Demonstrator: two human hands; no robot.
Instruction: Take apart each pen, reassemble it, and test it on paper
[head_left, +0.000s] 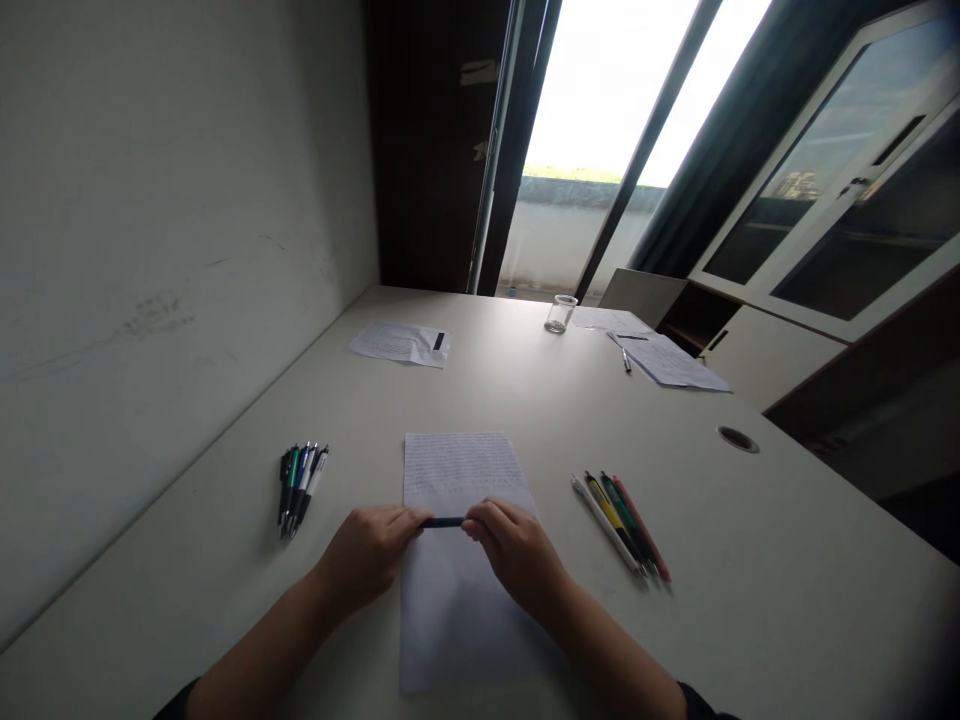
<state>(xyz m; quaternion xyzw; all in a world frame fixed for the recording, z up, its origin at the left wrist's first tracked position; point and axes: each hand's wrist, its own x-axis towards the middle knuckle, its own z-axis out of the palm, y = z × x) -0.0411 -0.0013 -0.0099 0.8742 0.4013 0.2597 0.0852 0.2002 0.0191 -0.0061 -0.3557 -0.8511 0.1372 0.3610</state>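
Note:
Both hands grip a dark blue pen (444, 522), one at each end, so it lies crosswise above a sheet of paper (450, 620). My left hand (375, 550) is closed on the pen's left end, and my right hand (514, 550) is closed on its right end. Only the middle of the pen shows; my fingers hide its ends. Rows of handwriting fill the upper part of the sheet, while its lower part is blank. Left of my hands lies a bunch of several pens (301, 490). To the right, another group of several pens (622, 525) lies slanted.
Farther back on the white table (510, 395) are a creased written sheet (397, 342), a glass cup (560, 314), and stacked papers (671, 360) with a pen (626, 360) beside them. A round cable hole (738, 439) is at the right. A wall (187, 200) borders the left edge.

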